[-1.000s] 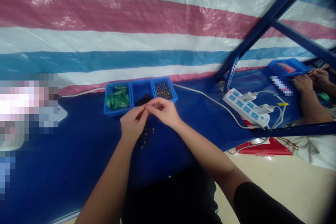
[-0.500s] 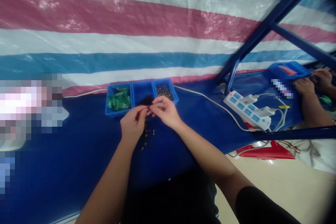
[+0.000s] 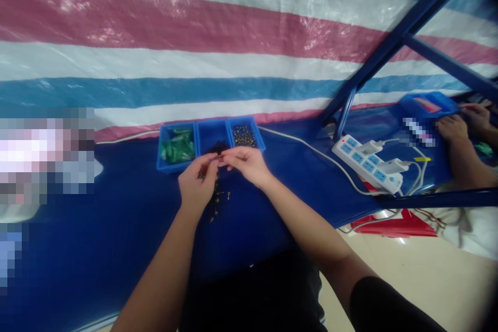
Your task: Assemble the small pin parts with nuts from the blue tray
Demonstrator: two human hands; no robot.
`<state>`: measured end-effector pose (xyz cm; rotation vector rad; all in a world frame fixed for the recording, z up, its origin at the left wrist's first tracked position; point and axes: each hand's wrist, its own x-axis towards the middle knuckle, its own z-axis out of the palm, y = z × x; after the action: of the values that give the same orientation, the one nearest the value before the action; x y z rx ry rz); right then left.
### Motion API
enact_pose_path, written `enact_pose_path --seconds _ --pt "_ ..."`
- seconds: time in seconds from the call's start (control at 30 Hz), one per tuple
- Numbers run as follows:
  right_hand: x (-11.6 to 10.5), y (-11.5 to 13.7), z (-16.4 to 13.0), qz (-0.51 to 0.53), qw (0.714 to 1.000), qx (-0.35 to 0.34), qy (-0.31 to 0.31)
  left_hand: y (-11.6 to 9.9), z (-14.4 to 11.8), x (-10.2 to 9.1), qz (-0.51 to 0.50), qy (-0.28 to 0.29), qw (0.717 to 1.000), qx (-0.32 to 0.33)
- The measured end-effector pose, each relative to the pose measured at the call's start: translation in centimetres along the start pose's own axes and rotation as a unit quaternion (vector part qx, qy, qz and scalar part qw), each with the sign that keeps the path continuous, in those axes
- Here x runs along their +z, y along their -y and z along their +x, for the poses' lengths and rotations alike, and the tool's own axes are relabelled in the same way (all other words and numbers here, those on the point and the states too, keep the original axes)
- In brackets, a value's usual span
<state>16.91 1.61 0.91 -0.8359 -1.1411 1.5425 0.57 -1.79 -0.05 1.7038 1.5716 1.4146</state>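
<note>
My left hand [image 3: 197, 179] and my right hand [image 3: 249, 165] meet fingertip to fingertip in front of a blue three-part bin [image 3: 177, 168]. Both are closed in a pinch on a small, thin dark piece whose kind I cannot make out. Green pieces [image 3: 178, 146] fill the bin's left compartment. Some black material [image 3: 218, 147] lies in the middle one, partly hidden by my fingers. Small brass-coloured metal parts [image 3: 244, 136] are in the right compartment. Below my left hand, several small metal parts [image 3: 215, 212] lie loose on the blue tabletop [image 3: 249, 233].
A white power strip [image 3: 368, 165] with plugged-in adapters lies to the right, its cable running behind the bin. Past a blue metal frame [image 3: 350, 88], another person's hands [image 3: 453, 127] work near a blue tray [image 3: 439, 102]. A striped tarp [image 3: 194, 26] hangs behind the table.
My right hand has lowered slightly and its fingers have straightened toward my left fingertips. My left hand has hardly moved. The bin and loose parts stay where they were.
</note>
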Motion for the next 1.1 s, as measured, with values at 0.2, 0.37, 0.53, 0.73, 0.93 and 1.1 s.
enact_pose_path --seconds 0.2,0.37,0.53,0.73,0.93,1.1 --pt "-0.02 0.16 -0.37 -0.088 0.994 -0.061 -0.02 -0.23 0.09 0.02 -0.005 -0.009 1.0 -0.023" --pt "0.03 0.23 -0.55 -0.141 0.985 -0.092 -0.045 -0.21 0.01 -0.01 -0.014 0.008 0.999 -0.036" --pt "0.1 0.23 -0.51 -0.135 0.986 -0.091 -0.043 -0.15 -0.08 0.06 -0.019 0.019 0.999 -0.04" --pt "0.06 0.33 -0.55 -0.177 0.978 -0.107 -0.041 -0.42 0.03 0.03 -0.023 0.012 0.999 -0.041" --pt "0.07 0.35 -0.68 -0.194 0.969 -0.148 -0.033 -0.46 0.02 0.0 -0.021 0.009 0.999 -0.04" --pt "0.04 0.45 -0.71 -0.217 0.965 -0.145 -0.026 -0.5 0.01 0.09 -0.028 0.001 0.999 -0.041"
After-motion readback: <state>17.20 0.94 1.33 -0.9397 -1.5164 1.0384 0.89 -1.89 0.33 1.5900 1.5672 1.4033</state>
